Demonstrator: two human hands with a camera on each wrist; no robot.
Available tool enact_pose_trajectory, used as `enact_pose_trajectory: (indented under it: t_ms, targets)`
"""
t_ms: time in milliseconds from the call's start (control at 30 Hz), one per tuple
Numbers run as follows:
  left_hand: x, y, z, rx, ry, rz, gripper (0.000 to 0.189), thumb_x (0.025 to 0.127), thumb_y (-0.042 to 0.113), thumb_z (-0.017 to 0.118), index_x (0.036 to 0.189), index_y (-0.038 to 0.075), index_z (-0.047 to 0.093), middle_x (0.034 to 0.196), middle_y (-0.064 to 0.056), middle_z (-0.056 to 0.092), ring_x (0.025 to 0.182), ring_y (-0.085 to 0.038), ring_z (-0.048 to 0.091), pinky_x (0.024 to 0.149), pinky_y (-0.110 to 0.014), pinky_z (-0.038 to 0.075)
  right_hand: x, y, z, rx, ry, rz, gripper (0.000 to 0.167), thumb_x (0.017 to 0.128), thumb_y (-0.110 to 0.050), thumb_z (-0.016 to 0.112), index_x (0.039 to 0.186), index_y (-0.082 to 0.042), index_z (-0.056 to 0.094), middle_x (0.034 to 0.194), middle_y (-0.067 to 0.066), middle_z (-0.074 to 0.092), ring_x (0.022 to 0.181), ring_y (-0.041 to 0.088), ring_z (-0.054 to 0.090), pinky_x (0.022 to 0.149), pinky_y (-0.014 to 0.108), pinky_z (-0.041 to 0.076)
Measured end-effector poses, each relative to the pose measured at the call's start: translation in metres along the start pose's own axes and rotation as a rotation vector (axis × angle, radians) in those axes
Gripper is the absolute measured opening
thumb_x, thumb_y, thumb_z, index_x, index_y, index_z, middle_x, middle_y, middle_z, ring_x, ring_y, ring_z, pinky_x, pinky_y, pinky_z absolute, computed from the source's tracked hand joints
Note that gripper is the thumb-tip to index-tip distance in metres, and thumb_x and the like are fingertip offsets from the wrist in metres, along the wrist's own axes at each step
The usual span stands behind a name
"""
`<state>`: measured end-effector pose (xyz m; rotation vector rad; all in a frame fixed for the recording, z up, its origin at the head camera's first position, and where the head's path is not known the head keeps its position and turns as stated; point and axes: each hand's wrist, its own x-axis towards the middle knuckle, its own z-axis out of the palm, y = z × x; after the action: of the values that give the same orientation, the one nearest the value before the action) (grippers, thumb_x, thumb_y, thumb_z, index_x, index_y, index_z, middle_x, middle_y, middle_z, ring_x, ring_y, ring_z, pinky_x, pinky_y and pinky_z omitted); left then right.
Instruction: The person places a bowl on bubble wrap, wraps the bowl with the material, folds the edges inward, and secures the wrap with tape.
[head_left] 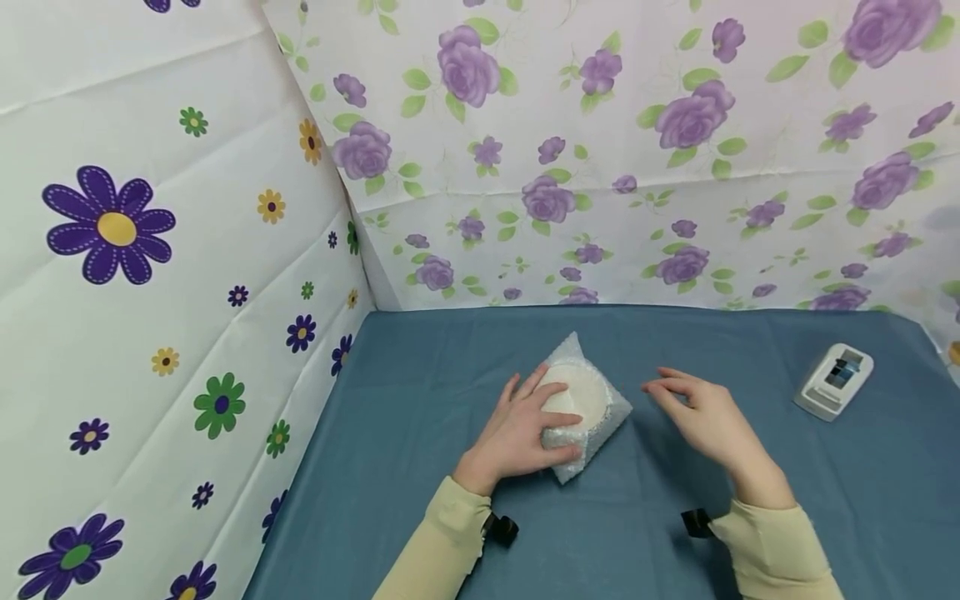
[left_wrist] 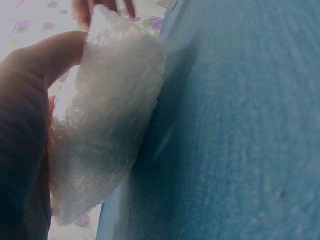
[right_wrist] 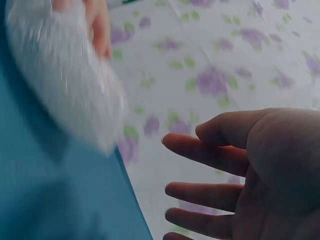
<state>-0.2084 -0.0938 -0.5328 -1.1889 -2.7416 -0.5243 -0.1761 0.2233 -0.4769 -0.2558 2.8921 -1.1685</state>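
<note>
A flat round white object (head_left: pixel 588 396), wrapped in clear bubble wrap (head_left: pixel 600 444), is at mid-table in the head view. My left hand (head_left: pixel 517 433) grips it from the left, fingers spread over its top and thumb along the near side. In the left wrist view the bubble-wrapped package (left_wrist: pixel 107 100) shows edge-on, close over the blue cloth; some of my fingers are hidden behind it. To the right, apart from the package, my right hand (head_left: pixel 697 417) hovers with loosely bent fingers and holds nothing. Its fingers (right_wrist: pixel 205 196) point toward the package in the right wrist view.
A small white device (head_left: pixel 834 382) with a dark panel lies at the right of the blue-covered table (head_left: pixel 420 375). Flower-print sheets (head_left: pixel 495 167) stand behind the table and along its left side.
</note>
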Motion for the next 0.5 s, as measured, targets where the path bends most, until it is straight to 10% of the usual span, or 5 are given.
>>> enact_pose_trajectory:
  t_ms: [167,267,500]
  targets:
    - [-0.002,-0.001,-0.001,0.005,-0.011,0.002,0.053,0.097,0.067,0.070,0.140,0.037,0.074,0.167,0.000,0.044,0.165,-0.029,0.010,0.127,-0.065,0.018,-0.017,0.048,-0.028,0.005,0.002,0.112,0.057,0.116,-0.049,0.042,0.143,-0.007,0.070,0.151,0.027,0.057,0.134,0.050,0.056,0.095,0.065,0.053]
    - [-0.004,-0.002,-0.002,0.001,-0.009,-0.013,0.054,0.094,0.067,0.074,0.140,0.037,0.073,0.167,0.000,0.044,0.165,-0.028,0.009,0.126,-0.066,0.018,-0.027,0.082,-0.042,0.137,0.063,0.224,0.061,0.115,-0.050,0.043,0.148,-0.003,0.064,0.142,0.017,0.067,0.123,0.026,0.067,0.090,0.042,0.059]
    - [-0.001,0.000,0.001,-0.011,-0.012,-0.011,0.055,0.093,0.066,0.075,0.139,0.036,0.074,0.166,0.000,0.044,0.165,-0.028,0.009,0.126,-0.066,0.018,-0.054,0.140,-0.061,0.685,0.525,0.613,0.019,0.109,-0.024,0.063,0.128,-0.022,0.061,0.098,-0.020,0.061,0.082,-0.007,0.063,0.063,0.015,0.052]
